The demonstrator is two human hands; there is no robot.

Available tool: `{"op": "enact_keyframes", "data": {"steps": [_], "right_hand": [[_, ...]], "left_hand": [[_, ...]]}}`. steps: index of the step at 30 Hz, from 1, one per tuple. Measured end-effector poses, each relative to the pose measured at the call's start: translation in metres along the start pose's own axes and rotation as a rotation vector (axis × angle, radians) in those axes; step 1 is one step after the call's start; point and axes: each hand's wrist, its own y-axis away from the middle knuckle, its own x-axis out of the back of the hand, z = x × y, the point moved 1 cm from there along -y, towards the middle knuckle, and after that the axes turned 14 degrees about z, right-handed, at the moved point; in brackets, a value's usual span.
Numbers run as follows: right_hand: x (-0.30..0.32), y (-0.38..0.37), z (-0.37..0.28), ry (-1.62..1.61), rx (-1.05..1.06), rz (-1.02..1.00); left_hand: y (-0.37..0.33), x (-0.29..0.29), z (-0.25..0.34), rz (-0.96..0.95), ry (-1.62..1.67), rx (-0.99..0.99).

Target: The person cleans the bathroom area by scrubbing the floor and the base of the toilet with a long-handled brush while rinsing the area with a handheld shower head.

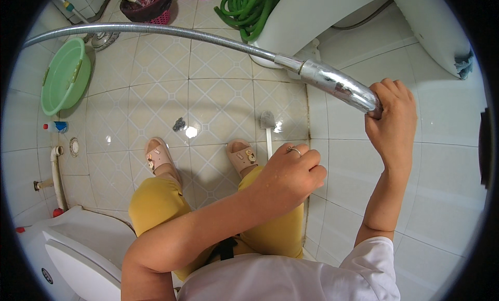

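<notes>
My right hand (396, 121) is raised at the right, its fingers closed round the end of a worn chrome shower handle (338, 83). A flexible metal hose (171, 32) runs from the handle across to the far left. In the middle my left hand (293, 171), with a ring on one finger, is closed in a fist, palm side hidden. A white-handled brush (268, 140) runs from beneath this fist, its greyish head at the floor; the grip itself is out of sight. A dark clump (179, 125) lies on the wet tiles ahead of my feet.
At the left, a green basin (66, 77) leans on the wall near a small bottle (55, 127), a floor drain (74, 147) and a pipe (58, 179). A white toilet (86, 254) stands lower left. Farther off are a green coiled hose (249, 10) and a white pedestal (291, 28).
</notes>
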Motion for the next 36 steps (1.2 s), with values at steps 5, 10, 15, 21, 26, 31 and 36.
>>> {"op": "enact_keyframes", "data": {"steps": [5, 10, 15, 21, 26, 31, 36], "right_hand": [[-0.009, 0.005, 0.0, -0.102, -0.036, -0.133], [-0.027, 0.013, 0.001, -0.184, -0.055, -0.163], [-0.033, 0.014, -0.004, -0.197, -0.05, -0.148], [-0.036, 0.014, -0.005, -0.206, -0.044, -0.157], [-0.035, 0.014, -0.006, -0.187, -0.057, -0.174], [-0.034, 0.015, -0.006, -0.192, -0.047, -0.181], [-0.034, 0.015, -0.008, -0.213, -0.031, -0.16]], "left_hand": [[0.001, 0.001, -0.001, 0.007, 0.005, -0.01], [0.002, 0.0, -0.002, -0.004, -0.027, -0.025], [0.004, -0.001, -0.003, -0.034, -0.062, -0.04], [0.004, 0.0, -0.001, -0.034, -0.054, -0.026], [0.004, 0.0, -0.001, -0.027, -0.055, -0.026], [0.002, 0.002, 0.001, -0.045, -0.056, -0.013], [0.002, 0.002, 0.001, -0.068, -0.079, -0.019]]}}
